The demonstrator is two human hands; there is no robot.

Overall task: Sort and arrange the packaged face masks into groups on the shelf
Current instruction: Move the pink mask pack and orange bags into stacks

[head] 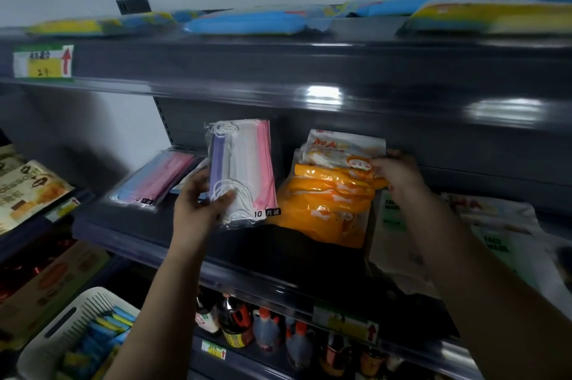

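Observation:
My left hand (pixel 201 198) holds a clear pack of pastel face masks (pixel 244 169) upright above the dark middle shelf (pixel 148 243). A similar pastel pack (pixel 154 178) lies flat on the shelf to its left. My right hand (pixel 397 174) grips the top right of an orange and white mask pack (pixel 340 150) that leans on a pile of orange mask packs (pixel 325 206). White and green face mask packs (pixel 501 234) lie at the right end of the shelf, partly behind my right arm.
The top shelf (pixel 278 61) carries blue packs (pixel 247 22) and yellow packs (pixel 495 19). Below, sauce bottles (pixel 266 327) stand in a row. A white basket (pixel 77 336) with blue and yellow packs sits at lower left. Snack bags (pixel 28 191) fill the left shelves.

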